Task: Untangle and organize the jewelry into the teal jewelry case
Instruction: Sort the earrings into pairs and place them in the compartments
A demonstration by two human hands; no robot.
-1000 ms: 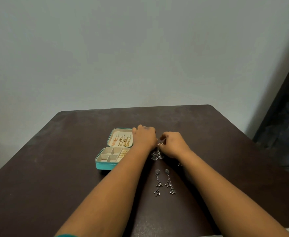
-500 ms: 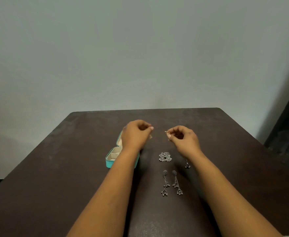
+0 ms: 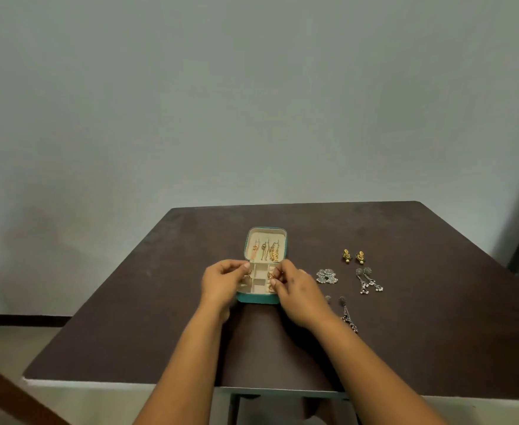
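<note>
I see both bare forearms reaching forward from the bottom of the view, converging toward the middle. My left hand (image 3: 221,285) is knuckles-up, fingers curled inward with the fingertips (image 3: 246,265) drawn together toward the thumb; I cannot tell whether anything is pinched there. My right hand (image 3: 298,291) sits just beside it, back of the hand facing up, fingers bent, the thumb and forefinger tips close together at its left edge. The two hands are near each other, fingertips pointing toward one another with a small gap between them. Both wrists are roughly straight, in line with the forearms.
</note>
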